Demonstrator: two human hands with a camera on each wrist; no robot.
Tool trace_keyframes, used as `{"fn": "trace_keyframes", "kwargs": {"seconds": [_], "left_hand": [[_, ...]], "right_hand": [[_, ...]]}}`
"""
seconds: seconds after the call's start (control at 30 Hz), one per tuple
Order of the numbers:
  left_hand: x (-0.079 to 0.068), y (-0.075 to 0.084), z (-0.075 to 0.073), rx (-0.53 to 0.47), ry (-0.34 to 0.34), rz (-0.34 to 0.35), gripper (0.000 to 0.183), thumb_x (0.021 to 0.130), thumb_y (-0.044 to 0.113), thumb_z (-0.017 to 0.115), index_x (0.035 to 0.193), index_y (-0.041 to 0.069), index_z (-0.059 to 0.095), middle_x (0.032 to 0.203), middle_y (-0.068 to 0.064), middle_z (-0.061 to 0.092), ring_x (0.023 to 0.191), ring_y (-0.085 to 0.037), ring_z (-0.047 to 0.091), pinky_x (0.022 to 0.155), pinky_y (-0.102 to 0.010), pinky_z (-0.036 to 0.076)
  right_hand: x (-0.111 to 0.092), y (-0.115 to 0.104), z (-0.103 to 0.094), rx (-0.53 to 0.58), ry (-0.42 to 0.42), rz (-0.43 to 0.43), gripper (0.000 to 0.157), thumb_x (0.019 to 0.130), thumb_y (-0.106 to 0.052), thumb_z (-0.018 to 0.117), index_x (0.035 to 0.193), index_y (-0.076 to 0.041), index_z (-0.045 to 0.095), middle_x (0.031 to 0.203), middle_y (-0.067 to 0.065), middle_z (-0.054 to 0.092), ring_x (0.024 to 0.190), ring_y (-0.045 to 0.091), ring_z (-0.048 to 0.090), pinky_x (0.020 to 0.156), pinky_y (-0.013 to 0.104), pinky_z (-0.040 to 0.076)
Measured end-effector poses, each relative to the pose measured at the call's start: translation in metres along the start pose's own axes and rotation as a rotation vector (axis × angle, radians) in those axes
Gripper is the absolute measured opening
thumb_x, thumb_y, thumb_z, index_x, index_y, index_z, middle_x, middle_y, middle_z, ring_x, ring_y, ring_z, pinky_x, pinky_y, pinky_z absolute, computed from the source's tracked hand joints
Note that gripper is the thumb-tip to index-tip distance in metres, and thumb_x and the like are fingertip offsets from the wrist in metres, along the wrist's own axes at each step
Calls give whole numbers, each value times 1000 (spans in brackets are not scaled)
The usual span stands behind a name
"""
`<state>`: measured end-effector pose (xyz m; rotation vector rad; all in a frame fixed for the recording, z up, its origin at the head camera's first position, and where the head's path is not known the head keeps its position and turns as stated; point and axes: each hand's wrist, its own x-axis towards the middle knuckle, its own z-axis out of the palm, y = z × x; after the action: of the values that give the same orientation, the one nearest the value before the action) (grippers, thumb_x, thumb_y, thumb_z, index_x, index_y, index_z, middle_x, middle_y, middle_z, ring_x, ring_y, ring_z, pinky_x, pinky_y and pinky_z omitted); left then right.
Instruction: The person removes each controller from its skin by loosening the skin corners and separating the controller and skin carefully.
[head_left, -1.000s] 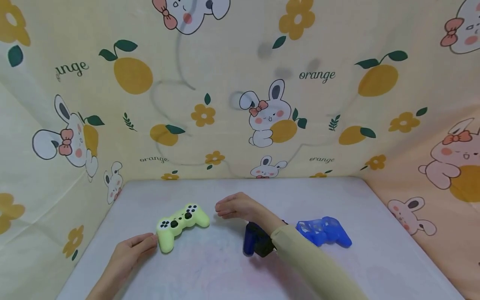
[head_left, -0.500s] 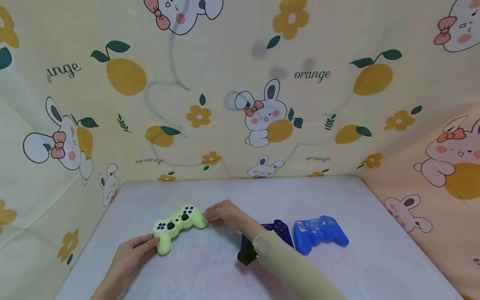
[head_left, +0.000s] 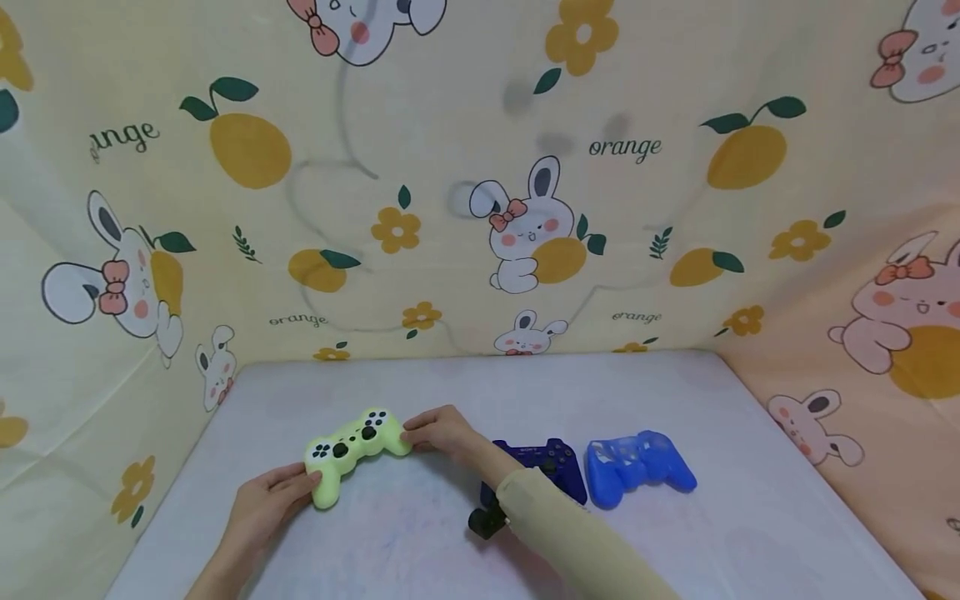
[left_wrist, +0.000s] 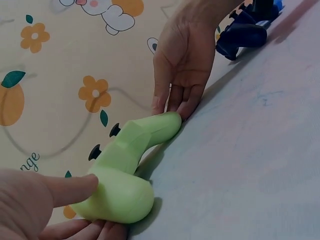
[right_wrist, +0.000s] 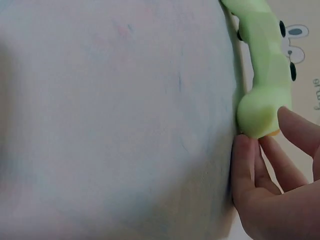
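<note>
A light green game controller (head_left: 352,446) with black sticks and buttons lies at a slant on the left half of the table. My left hand (head_left: 262,508) grips its left handle, thumb on top and fingers beneath, as the left wrist view shows. At the other end, my right hand (head_left: 447,435) pinches the tip of the right handle. In the right wrist view the thumb of that right hand (right_wrist: 272,202) is on one side of the green handle, with the fingertips at its underside. The green controller (left_wrist: 127,150) appears close over the tabletop.
A dark blue controller (head_left: 558,471) lies under my right forearm, partly hidden by the sleeve (head_left: 562,521). A black part (head_left: 486,522) juts out at its near left. Right of it is a translucent blue controller-shaped piece (head_left: 637,467). Printed cloth (head_left: 450,108) walls the white table (head_left: 405,542).
My right hand has moved left and down to the green controller's right handle and now pinches it. My left hand has closed further round the left handle. The view has shifted slightly.
</note>
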<state>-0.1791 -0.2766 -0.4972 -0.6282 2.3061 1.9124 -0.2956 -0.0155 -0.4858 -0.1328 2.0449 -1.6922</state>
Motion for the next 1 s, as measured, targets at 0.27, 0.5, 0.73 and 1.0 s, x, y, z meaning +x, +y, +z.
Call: {"fn": "trace_keyframes", "kwargs": {"seconds": [0.27, 0.5, 0.73, 1.0], "left_hand": [[5, 4, 5, -49, 9, 54, 69, 85, 24, 80, 133, -14, 48, 118, -24, 63, 101, -18, 66, 80, -27, 54], [2, 6, 5, -71, -4, 71, 68, 85, 23, 80, 134, -13, 48, 123, -25, 60, 104, -19, 65, 82, -26, 53], [-16, 19, 15, -126, -53, 109, 63, 84, 16, 80, 133, -11, 51, 119, -21, 64, 94, -11, 67, 81, -27, 54], [-37, 31, 36, -105, -63, 177, 56, 84, 13, 80, 130, -9, 57, 117, -19, 66, 98, -12, 66, 81, -25, 53]], "right_hand": [[-2, -2, 2, -28, 61, 2, 20, 82, -5, 79, 101, 0, 75, 98, 6, 67, 83, 18, 65, 78, 34, 55], [-14, -4, -3, 66, 49, 60, 21, 81, -2, 79, 101, 0, 74, 99, 9, 67, 84, 21, 65, 81, 37, 55], [-53, -10, -16, 97, 63, 44, 23, 80, 1, 78, 101, 4, 71, 98, 13, 66, 84, 25, 68, 80, 41, 56], [-97, -7, -33, 51, 98, -102, 30, 78, -2, 79, 106, 4, 71, 90, 9, 68, 81, 19, 64, 75, 39, 56]]}}
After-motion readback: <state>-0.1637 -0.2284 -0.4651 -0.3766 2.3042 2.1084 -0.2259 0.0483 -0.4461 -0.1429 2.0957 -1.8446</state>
